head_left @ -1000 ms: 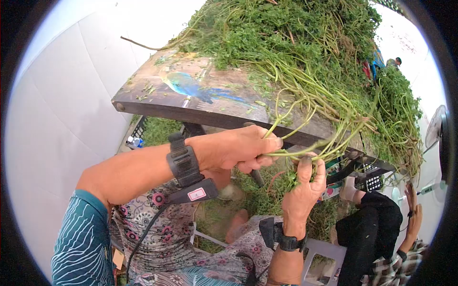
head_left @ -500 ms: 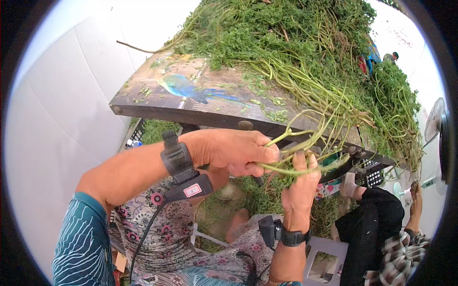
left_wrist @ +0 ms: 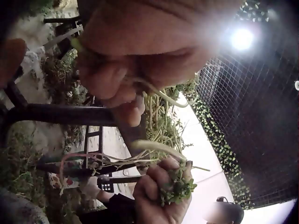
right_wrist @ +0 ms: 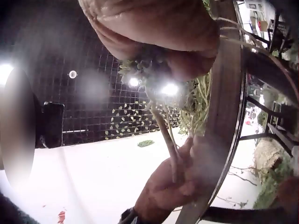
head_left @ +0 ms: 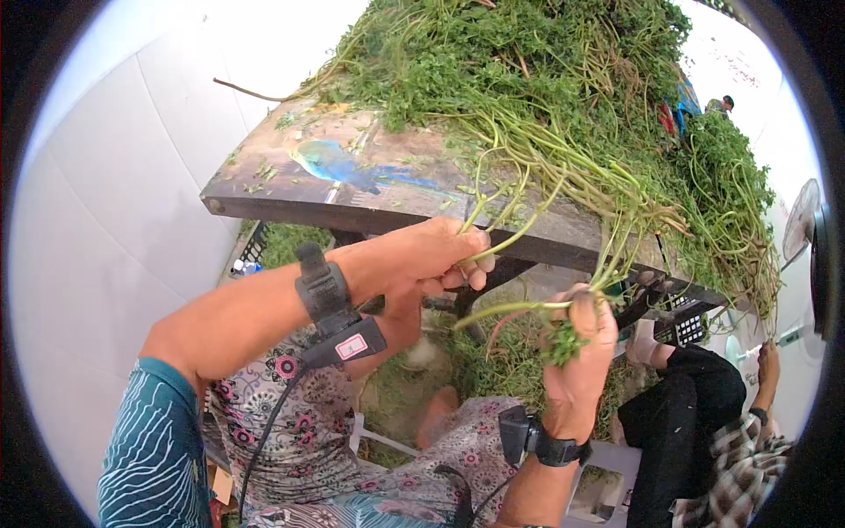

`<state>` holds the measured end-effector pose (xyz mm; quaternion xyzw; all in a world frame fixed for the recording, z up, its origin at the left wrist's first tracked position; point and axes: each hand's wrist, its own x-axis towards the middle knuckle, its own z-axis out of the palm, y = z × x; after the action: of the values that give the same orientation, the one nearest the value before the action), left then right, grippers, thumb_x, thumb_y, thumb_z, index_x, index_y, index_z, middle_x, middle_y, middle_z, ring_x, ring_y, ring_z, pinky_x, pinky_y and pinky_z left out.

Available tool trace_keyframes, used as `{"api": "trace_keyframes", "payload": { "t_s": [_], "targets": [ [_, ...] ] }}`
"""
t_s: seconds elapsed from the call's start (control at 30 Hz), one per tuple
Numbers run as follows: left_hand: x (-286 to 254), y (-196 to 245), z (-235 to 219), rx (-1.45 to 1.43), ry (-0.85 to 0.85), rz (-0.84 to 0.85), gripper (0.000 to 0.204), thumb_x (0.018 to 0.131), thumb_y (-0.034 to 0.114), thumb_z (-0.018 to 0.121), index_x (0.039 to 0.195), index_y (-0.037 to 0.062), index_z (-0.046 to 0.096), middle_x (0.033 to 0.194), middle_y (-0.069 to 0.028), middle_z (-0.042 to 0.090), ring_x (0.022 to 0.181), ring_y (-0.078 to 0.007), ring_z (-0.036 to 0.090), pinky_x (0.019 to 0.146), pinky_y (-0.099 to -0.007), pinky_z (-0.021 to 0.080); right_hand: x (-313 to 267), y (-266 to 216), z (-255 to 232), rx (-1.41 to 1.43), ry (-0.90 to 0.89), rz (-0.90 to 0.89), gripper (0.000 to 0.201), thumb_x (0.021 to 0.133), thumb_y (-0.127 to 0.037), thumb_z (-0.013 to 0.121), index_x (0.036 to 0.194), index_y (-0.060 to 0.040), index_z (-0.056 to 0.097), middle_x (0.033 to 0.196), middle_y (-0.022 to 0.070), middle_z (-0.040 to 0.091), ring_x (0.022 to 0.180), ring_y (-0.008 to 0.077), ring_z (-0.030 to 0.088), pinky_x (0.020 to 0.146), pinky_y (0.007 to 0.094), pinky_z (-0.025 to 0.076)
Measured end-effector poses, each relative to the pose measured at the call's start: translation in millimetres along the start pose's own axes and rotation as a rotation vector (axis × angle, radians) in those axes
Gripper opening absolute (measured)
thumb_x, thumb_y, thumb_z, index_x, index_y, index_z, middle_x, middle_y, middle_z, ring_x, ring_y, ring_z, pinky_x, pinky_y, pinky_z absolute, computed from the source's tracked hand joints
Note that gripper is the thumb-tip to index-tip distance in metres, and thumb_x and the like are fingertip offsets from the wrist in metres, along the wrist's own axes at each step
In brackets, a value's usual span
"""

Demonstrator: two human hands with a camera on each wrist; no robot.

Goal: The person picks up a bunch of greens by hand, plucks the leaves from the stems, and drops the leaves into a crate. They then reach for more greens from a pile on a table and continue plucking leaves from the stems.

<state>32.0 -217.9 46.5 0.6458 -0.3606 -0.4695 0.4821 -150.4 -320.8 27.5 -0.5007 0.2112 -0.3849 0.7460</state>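
Green leafy stems (head_left: pixel 519 224) are gripped in my left hand (head_left: pixel 431 255), their length rising from the thumb over the table's front edge. To the right, my right hand (head_left: pixel 576 348) pinches other stems (head_left: pixel 613 255) between thumb and fingers, a small leafy tuft (head_left: pixel 562 343) bunched at its palm. One thick stem (head_left: pixel 493 312) sticks out from it toward the left hand. A gap separates the two hands. In the left wrist view the right hand (left_wrist: pixel 161 191) shows with the leafy tuft; the right wrist view shows the left hand (right_wrist: pixel 170 182) beyond the stems.
A large heap of leafy greens (head_left: pixel 546 79) covers much of the wooden table (head_left: pixel 290 189), which bears a painted blue bird. Loose greens (head_left: pixel 493 378) lie on the floor below. Another person in black trousers (head_left: pixel 678 405) sits at right, near a fan (head_left: pixel 803 220).
My hands have drawn apart: the left went up and leftward with its stems, the right moved to the right. The stems between them have separated.
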Motion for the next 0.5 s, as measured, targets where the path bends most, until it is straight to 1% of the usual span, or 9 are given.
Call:
{"api": "trace_keyframes", "payload": {
  "t_s": [0.03,0.07,0.17,0.2,0.33,0.5],
  "targets": [
    [0,0,2,0.012,-0.008,0.019,0.035,0.092,0.037,0.042,0.083,0.0068,0.057,0.070,-0.0014,0.059,0.052,-0.0060,0.043,0.045,-0.0207,0.035,-2,1,4,-0.011,-0.019,0.038,0.018,0.086,-0.024,0.058,0.090,-0.0083,0.051,0.073,0.0009,0.056,0.055,0.0073,0.050,0.047,0.0188,0.038],
    [0,-1,3,0.024,-0.015,0.039,0.035,0.092,0.037,0.042,0.083,0.0070,0.058,0.069,-0.0009,0.059,0.052,-0.0056,0.043,0.044,-0.0205,0.034,-2,8,2,0.002,-0.108,0.064,0.017,0.085,-0.022,0.059,0.091,-0.0075,0.052,0.073,0.0010,0.056,0.056,0.0081,0.051,0.048,0.0196,0.040],
    [-13,7,11,0.093,-0.161,0.044,0.036,0.092,0.038,0.041,0.084,0.0076,0.058,0.066,0.0018,0.058,0.051,-0.0042,0.042,0.043,-0.0197,0.032,-2,19,16,-0.037,-0.169,0.101,0.019,0.083,-0.017,0.059,0.095,-0.0025,0.055,0.078,0.0016,0.058,0.065,0.0083,0.054,0.057,0.0211,0.044],
    [-17,13,17,0.199,-0.143,0.060,0.036,0.092,0.039,0.040,0.084,0.0085,0.058,0.061,0.0051,0.054,0.050,-0.0027,0.040,0.041,-0.0188,0.029,-3,21,22,-0.006,-0.175,0.056,0.018,0.083,-0.015,0.060,0.094,-0.0017,0.056,0.080,0.0017,0.059,0.069,0.0080,0.053,0.061,0.0214,0.043],
    [-22,14,24,0.107,-0.139,0.006,0.034,0.092,0.037,0.041,0.081,0.0102,0.057,0.056,0.0066,0.048,0.049,-0.0020,0.038,0.040,-0.0189,0.027,12,32,16,-0.228,-0.085,-0.144,0.015,0.081,-0.013,0.059,0.089,-0.0005,0.058,0.083,0.0015,0.059,0.074,0.0080,0.050,0.067,0.0240,0.042],
    [-15,3,15,0.053,-0.210,0.027,0.035,0.093,0.036,0.041,0.073,0.0107,0.053,0.054,0.0065,0.044,0.045,-0.0022,0.036,0.039,-0.0198,0.026,11,27,15,-0.333,-0.148,-0.058,0.021,0.079,-0.013,0.060,0.096,-0.0005,0.059,0.084,0.0012,0.059,0.077,0.0076,0.051,0.069,0.0237,0.043]
  ]
}}
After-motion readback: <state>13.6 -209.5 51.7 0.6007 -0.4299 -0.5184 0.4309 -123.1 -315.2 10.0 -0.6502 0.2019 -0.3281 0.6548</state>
